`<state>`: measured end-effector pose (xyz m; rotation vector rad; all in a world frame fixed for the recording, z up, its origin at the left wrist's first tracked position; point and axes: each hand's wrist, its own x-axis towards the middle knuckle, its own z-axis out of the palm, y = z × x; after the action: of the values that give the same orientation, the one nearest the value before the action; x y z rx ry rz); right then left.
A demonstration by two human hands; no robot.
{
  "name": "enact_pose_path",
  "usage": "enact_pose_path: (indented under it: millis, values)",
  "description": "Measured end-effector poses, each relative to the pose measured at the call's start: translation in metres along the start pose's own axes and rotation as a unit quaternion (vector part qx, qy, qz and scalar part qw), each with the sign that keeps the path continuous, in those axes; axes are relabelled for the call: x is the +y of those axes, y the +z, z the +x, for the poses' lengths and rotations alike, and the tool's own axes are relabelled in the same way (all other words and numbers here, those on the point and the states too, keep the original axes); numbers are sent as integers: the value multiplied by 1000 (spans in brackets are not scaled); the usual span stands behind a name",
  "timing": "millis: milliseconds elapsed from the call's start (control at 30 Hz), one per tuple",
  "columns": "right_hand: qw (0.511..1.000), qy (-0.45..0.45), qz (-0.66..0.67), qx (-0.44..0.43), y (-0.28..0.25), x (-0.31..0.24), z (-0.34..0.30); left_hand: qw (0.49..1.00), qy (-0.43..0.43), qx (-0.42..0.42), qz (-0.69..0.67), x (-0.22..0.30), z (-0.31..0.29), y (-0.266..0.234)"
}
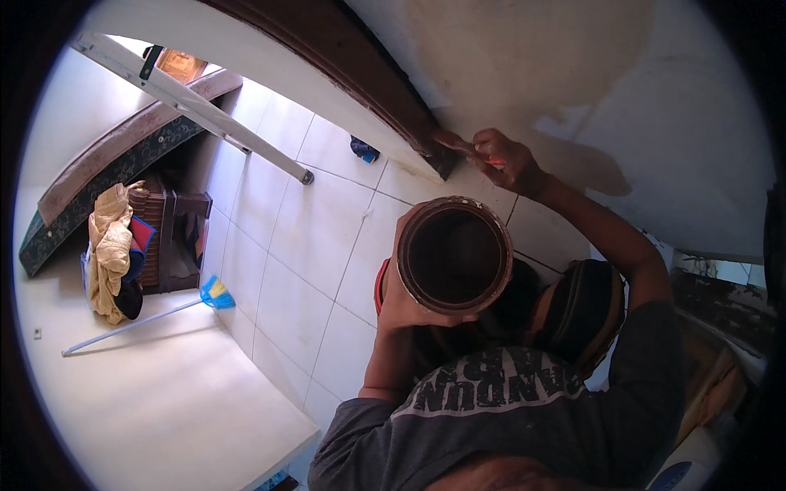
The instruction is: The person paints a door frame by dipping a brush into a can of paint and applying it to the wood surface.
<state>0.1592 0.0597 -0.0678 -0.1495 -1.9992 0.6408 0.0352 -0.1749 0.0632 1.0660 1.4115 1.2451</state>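
My left hand [393, 307] is wrapped round a round paint can [456, 255], held in front of my body. Its mouth faces up, its inside looks dark brown, and paint crusts its rim. Farther up and to the right, my right hand [514, 164] is closed on a paintbrush [461, 145]. The brush's bristle end is at the lower end of a dark brown wooden frame [372, 74] along the wall. Whether the bristles touch the wood, I cannot tell. A bit of orange-red shows between my right fingers.
A white wall [696, 147] rises close at the right, bearing my arm's shadow. Pale floor tiles [319, 229] spread leftward. A ladder leg [213, 119] slants down to them. A blue broom [217, 293], a wooden cabinet [176, 237] with cloths, and a dark blue item [364, 150] stand around.
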Motion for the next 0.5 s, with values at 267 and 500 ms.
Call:
enact_pose_path:
  millis: [267,500]
  values:
    - [998,50,6,-44,12,3,11,999,14,0,-31,0,0,0]
    - [995,49,26,78,-5,-29,35,1000,-5,-1,-25,5,0,1]
